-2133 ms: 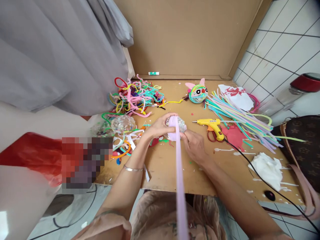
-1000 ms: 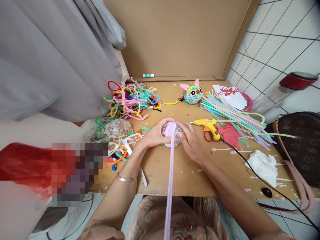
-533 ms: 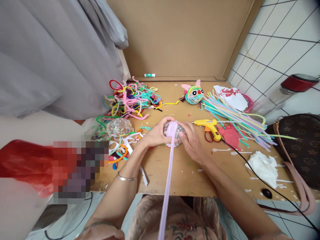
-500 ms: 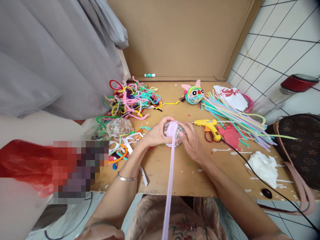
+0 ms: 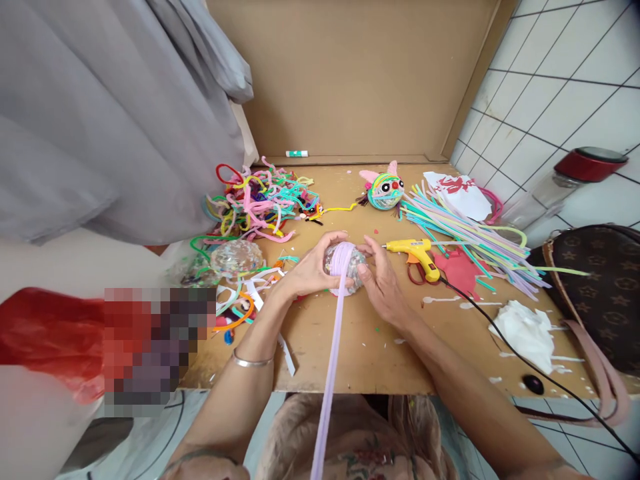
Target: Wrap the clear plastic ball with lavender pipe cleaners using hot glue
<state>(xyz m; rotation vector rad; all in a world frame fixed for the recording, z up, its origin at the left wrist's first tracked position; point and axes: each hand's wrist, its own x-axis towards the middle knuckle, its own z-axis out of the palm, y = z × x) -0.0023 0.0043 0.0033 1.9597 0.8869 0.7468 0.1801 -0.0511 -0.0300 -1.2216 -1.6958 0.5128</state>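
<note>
A clear, bumpy ball (image 5: pixel 357 273) sits between my hands above the table's middle. Lilac pipe cleaners (image 5: pixel 334 340) wrap side by side over its top, and their long loose end hangs down toward my lap. My left hand (image 5: pixel 311 269) is curled around the ball's left side, thumb in front and fingers behind. On the right side, my right hand (image 5: pixel 383 283) cups the ball with its thumb against the front; its index finger is raised at the back. The ball's underside is mostly hidden.
A yellow glue gun (image 5: pixel 414 252) lies right of my hands, its black cord running to the lower right. Behind are a decorated ball with pink ears (image 5: pixel 386 192) and straight pipe cleaners (image 5: pixel 470 233). Leftward lie tangled pipe cleaners (image 5: pixel 263 200) and another clear ball (image 5: pixel 236 257).
My right hand's fingers have lifted slightly off the ball's top and spread apart. The loose lilac end has swung a little left. My left hand keeps its hold.
</note>
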